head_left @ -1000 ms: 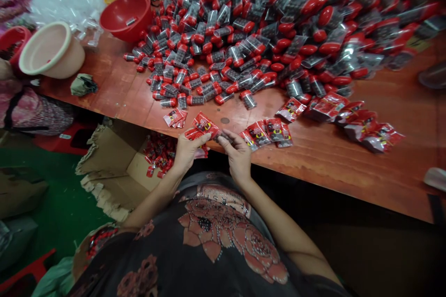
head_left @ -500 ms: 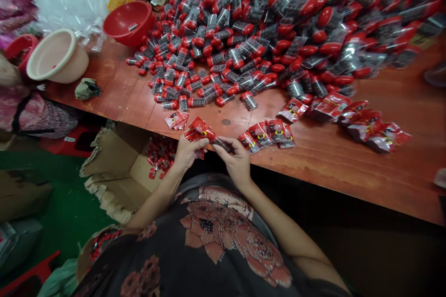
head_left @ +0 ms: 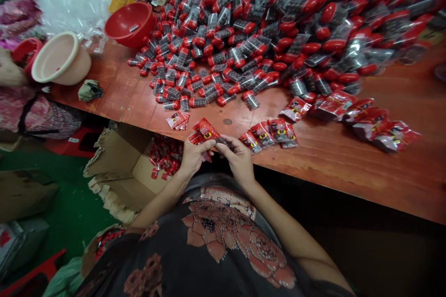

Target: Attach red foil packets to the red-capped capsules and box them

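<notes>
Where left hand (head_left: 193, 157) grips, red packets (head_left: 205, 129) — partly hidden

The person's two bare hands (head_left: 240, 160) and one round white plastic tub (head_left: 75, 72) are showing; glossy red packets (head_left: 263, 133) and clear red-capped tubes (head_left: 258, 46) are defying count.

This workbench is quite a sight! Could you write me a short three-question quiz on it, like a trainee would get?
1. What is the person's left hand holding?
A) a yellow basket
B) red packets
C) a white bowl
2. True or false: the torn cardboard box sits lower than the tabletop.
3. Fill in: the clear tubes heaped up have caps coloured ____.

Key: 1. B; 2. True; 3. red.
</notes>
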The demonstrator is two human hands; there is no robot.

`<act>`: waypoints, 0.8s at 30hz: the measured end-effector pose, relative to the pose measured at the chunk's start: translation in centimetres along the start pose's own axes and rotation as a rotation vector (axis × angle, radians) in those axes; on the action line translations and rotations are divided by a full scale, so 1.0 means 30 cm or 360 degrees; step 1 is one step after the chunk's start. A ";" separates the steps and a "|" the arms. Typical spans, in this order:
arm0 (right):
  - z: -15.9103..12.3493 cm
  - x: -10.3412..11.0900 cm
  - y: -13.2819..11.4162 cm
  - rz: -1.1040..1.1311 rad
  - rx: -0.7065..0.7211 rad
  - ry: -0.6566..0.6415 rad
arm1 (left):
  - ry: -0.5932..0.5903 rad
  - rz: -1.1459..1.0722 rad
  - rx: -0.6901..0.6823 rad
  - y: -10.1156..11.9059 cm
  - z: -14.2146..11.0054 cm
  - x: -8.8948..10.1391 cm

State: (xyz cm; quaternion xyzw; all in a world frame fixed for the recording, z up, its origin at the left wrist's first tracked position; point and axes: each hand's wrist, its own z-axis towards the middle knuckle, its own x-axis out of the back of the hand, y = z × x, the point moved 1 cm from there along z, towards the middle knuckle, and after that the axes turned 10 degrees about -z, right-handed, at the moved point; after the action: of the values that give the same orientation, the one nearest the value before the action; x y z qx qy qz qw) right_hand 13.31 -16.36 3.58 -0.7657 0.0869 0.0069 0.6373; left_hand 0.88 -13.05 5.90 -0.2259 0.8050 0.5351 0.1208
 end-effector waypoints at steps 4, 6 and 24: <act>0.018 0.002 0.020 0.0003 0.0049 -0.0017 | 0.0068 -0.0010 -0.0050 -0.018 -0.009 -0.018; 0.024 0.005 0.028 0.0049 0.0043 0.0041 | 0.0065 0.0006 -0.0001 -0.029 -0.011 -0.024; 0.062 0.097 0.015 -0.0546 0.0310 0.0008 | -0.0078 0.0010 0.0299 -0.043 0.023 -0.039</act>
State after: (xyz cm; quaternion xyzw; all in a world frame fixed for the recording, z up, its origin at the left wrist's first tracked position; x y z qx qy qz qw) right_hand 16.30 -14.99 2.46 -0.7040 -0.0430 -0.1123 0.6999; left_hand 2.48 -12.57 5.09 -0.1980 0.8492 0.4629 0.1594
